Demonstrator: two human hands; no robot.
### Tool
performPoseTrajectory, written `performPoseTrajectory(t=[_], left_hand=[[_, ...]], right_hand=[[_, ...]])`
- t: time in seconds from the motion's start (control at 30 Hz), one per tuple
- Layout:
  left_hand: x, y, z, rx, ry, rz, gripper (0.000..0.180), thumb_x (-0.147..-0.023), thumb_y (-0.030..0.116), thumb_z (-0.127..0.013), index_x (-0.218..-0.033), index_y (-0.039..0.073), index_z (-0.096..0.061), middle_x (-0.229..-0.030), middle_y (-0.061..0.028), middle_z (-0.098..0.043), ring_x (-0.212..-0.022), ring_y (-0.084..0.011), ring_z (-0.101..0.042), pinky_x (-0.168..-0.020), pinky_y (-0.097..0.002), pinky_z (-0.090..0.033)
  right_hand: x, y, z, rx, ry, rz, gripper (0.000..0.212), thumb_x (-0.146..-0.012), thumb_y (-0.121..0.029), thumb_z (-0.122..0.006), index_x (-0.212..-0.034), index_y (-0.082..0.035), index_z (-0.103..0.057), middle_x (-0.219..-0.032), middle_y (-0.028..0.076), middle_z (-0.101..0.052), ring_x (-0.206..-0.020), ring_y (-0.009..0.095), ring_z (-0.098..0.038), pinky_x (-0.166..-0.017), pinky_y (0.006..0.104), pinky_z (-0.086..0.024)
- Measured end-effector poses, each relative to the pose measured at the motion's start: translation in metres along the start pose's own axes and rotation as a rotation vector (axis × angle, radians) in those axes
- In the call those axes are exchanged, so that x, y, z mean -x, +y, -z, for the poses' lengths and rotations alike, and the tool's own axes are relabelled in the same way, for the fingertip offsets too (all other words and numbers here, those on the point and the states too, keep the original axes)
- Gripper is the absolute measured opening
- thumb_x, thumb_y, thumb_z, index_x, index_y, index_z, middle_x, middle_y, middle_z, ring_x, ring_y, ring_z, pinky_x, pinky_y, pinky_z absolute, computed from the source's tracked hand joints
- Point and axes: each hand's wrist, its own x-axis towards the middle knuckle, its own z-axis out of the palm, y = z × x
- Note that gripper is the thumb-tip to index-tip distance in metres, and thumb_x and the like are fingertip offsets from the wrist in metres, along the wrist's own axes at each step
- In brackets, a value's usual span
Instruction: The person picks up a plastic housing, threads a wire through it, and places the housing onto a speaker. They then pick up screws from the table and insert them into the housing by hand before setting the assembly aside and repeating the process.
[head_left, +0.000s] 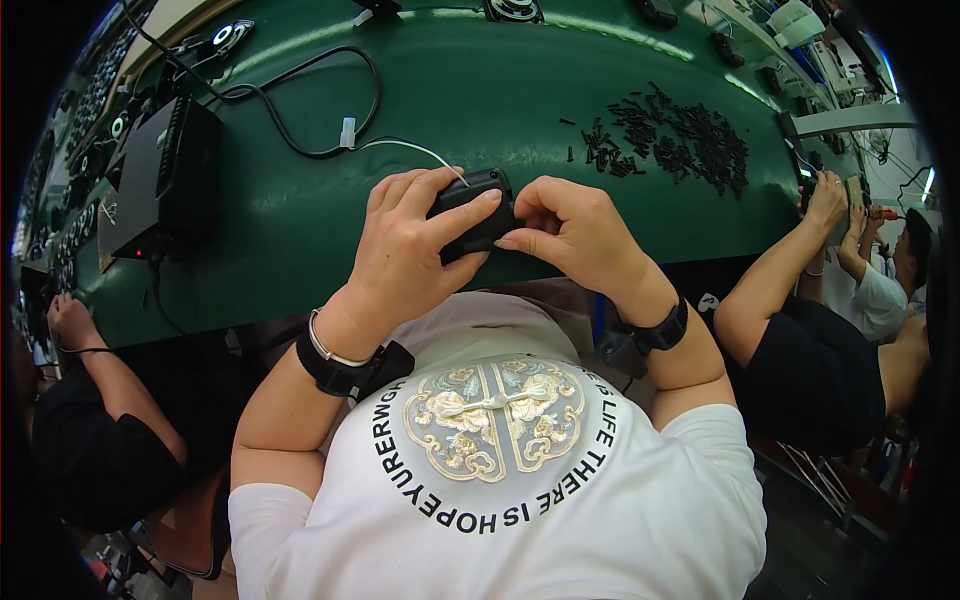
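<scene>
A small black plastic device (478, 207) with rounded corners is held over the near edge of the green table. My left hand (415, 225) grips it from the left, thumb and fingers closed round its body. At its right side my right hand (570, 230) has its fingers curled and pinched against the edge; what they pinch, if anything, is hidden. A thin white cable (412, 145) runs to the device's top and joins a black cord (325, 152) at a white connector (348, 132).
A black power box (165, 180) with a red light stands on the green table (480, 110) at the left. Many small black parts (680, 140) lie heaped at the far right. Co-workers' arms show at the left (120, 380) and right (770, 270).
</scene>
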Motion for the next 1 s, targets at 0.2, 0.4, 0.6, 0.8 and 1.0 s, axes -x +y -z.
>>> performPoseTrajectory(t=[0.2,0.4,0.6,0.8,1.0], left_hand=[[0.0,0.0,0.0,0.004,0.003,-0.011,0.056,-0.065,0.015,-0.081,-0.119,0.023,-0.069,-0.12,-0.0144,-0.06,-0.113,-0.0331,-0.055,-0.1,-0.0457,-0.039],[-0.001,0.001,0.001,0.014,-0.007,-0.011,0.056,-0.065,0.014,-0.081,-0.118,0.023,-0.069,-0.12,-0.0145,-0.06,-0.113,-0.0331,-0.055,-0.1,-0.0459,-0.039],[0.0,0.0,0.0,0.016,0.002,0.0,0.056,-0.064,0.015,-0.081,-0.118,0.023,-0.07,-0.121,-0.0142,-0.06,-0.112,-0.0326,-0.056,-0.101,-0.0457,-0.038],[0.001,-0.003,-0.003,0.036,0.024,0.002,0.055,-0.062,0.017,-0.081,-0.116,0.024,-0.071,-0.12,-0.0134,-0.061,-0.112,-0.031,-0.056,-0.103,-0.046,-0.037],[0.003,-0.006,-0.006,0.015,0.03,0.002,0.053,-0.061,0.016,-0.08,-0.112,0.023,-0.073,-0.12,-0.013,-0.061,-0.111,-0.0304,-0.057,-0.104,-0.0477,-0.036]], right_hand=[[-0.008,0.022,0.029,0.298,0.214,0.056,0.021,-0.078,-0.01,-0.079,-0.093,-0.001,-0.066,-0.078,0.006,-0.063,-0.068,0.017,-0.06,-0.062,0.0285,-0.05],[-0.013,0.053,0.031,0.594,0.313,0.248,0.017,-0.081,-0.006,-0.073,-0.097,-0.001,-0.068,-0.086,0.01,-0.065,-0.073,0.026,-0.064,-0.066,0.0352,-0.052],[-0.015,0.045,0.025,0.547,0.356,0.288,0.01,-0.083,-0.004,-0.07,-0.093,-0.002,-0.068,-0.089,0.011,-0.064,-0.076,0.026,-0.062,-0.068,0.0336,-0.051],[0.002,-0.019,-0.013,-0.208,0.003,0.303,0.006,-0.082,-0.003,-0.073,-0.084,-0.005,-0.068,-0.091,0.007,-0.056,-0.085,0.023,-0.054,-0.076,0.0292,-0.044],[-0.003,-0.009,-0.035,0.066,0.093,0.406,0.011,-0.078,-0.005,-0.075,-0.086,-0.008,-0.069,-0.091,0.004,-0.054,-0.09,0.023,-0.049,-0.082,0.033,-0.04]])
